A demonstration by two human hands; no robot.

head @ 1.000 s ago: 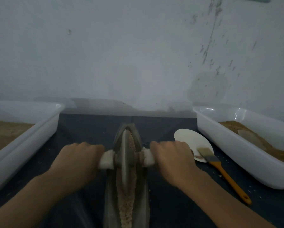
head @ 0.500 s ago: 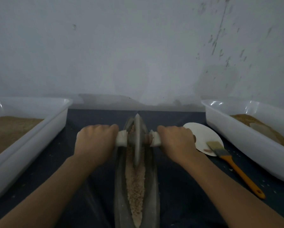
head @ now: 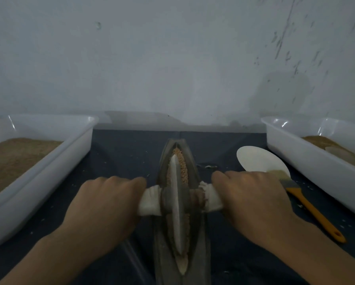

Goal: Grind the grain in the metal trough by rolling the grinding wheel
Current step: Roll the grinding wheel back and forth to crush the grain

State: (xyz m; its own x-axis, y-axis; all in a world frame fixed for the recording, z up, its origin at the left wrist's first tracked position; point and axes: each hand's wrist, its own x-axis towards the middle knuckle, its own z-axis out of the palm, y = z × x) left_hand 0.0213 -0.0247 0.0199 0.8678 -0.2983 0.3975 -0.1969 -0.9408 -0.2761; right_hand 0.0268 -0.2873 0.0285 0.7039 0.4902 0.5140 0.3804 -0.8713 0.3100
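1. Both hands are gripping cloth-wrapped handles: left hand (head: 104, 204) and right hand (head: 252, 200) are flanking the grinding wheel (head: 176, 204).
2. Wheel is standing upright in the metal trough (head: 201, 233), amid grain (head: 182, 167), at the dark table's (head: 121, 153) near-centre.
3. Brush (head: 308, 204) and white disc (head: 256, 159) are lying right.
4. White trays (head: 55, 161) are sitting along both side edges.

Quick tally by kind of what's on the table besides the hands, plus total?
White tubs: 2
Trough: 1
Wheel: 1
White disc: 1
Brush: 1
Total: 6
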